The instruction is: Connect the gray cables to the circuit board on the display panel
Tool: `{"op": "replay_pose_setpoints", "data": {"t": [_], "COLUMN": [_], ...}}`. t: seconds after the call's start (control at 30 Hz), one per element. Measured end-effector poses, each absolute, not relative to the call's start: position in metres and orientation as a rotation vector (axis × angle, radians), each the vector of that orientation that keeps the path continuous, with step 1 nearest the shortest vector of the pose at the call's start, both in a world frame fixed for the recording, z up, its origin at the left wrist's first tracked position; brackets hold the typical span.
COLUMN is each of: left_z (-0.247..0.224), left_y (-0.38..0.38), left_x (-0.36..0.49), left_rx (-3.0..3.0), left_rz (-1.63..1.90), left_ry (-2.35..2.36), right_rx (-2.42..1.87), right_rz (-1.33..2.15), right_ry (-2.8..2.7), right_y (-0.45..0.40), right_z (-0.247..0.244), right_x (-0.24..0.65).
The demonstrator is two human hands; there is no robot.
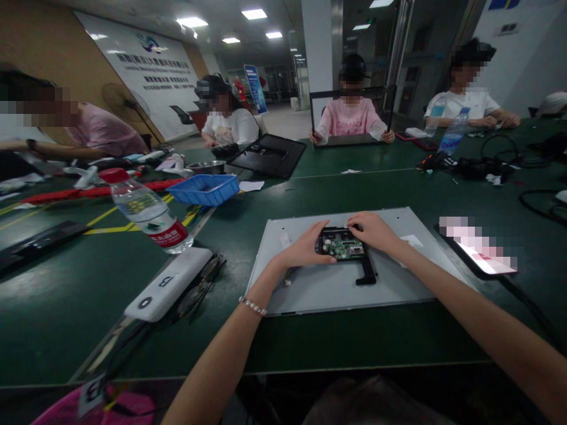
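Green table (pixel 310 342): strip of room between near edge and grey panel (pixel 305 295) | circuit board (pixel 343 249) on panel | left hand (pixel 305 247) grips its left side | right hand (pixel 374 230) curled at its top, grip I can't tell | blue-labelled bottle (pixel 452 140): "Gan…"

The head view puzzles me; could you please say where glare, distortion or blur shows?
In the head view, the ceiling lights glare white and the green table shines dully at left; the water bottle leans, likely from lens distortion; square blocks hide part of the phone; and the circuit board beside the left hand is too soft for fine detail.
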State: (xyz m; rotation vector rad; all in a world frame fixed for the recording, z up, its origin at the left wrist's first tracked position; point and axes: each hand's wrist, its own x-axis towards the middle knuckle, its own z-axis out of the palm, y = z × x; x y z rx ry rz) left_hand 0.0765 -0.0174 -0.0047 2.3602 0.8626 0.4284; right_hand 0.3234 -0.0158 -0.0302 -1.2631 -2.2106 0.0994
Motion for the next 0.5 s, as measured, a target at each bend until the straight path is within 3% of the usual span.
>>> {"op": "replay_pose_setpoints", "data": {"t": [0.5], "left_z": [-0.005], "left_y": [-0.0158], "left_x": [0.0769], "left_rx": [2.371], "left_rz": [0.419], "left_ry": [0.846], "right_rx": [-1.262], "right_rz": [0.137], "right_ry": [-2.082], "right_y": [-0.014], "right_z": [-0.0282], "right_x": [0.3212]}}
